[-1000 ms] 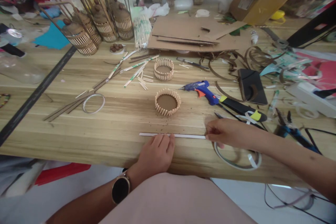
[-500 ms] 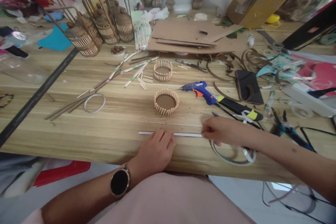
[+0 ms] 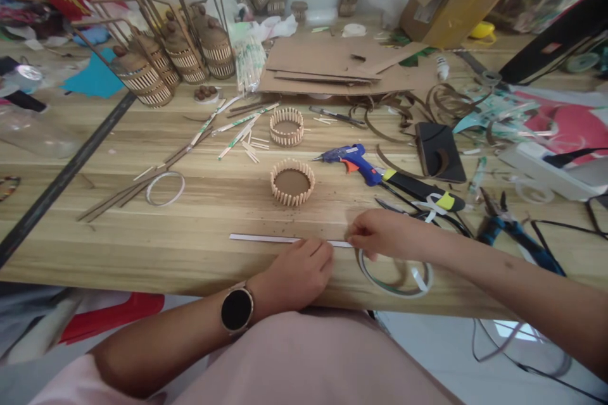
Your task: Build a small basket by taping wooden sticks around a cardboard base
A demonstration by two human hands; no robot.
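The big wooden table (image 3: 199,247) is full of craft stuff. At the back lie flat cardboard sheets (image 3: 332,63) and a row of little stick lanterns (image 3: 180,50). Nearer in sits a blue glue gun (image 3: 354,161), and just left of it a small round stick basket (image 3: 292,182) with a brown bottom. A second stick ring (image 3: 287,126) sits behind that one.

The left hand (image 3: 299,272) lies flat on the table near the front edge. Its fingers (image 3: 317,252) press down on a long thin white strip (image 3: 259,238). The strip lies flat, just in front of the basket. The right hand (image 3: 380,235) has its fingers pinched shut on the right end of the strip. From there the strip goes on in a loose white loop (image 3: 392,281) by the table edge.

A second ago the left hand pressed nearer the middle of the strip. Now it sits closer to the right hand, and more bare strip shows on the left. So the strip looks like it is being smoothed flat, bit by bit.
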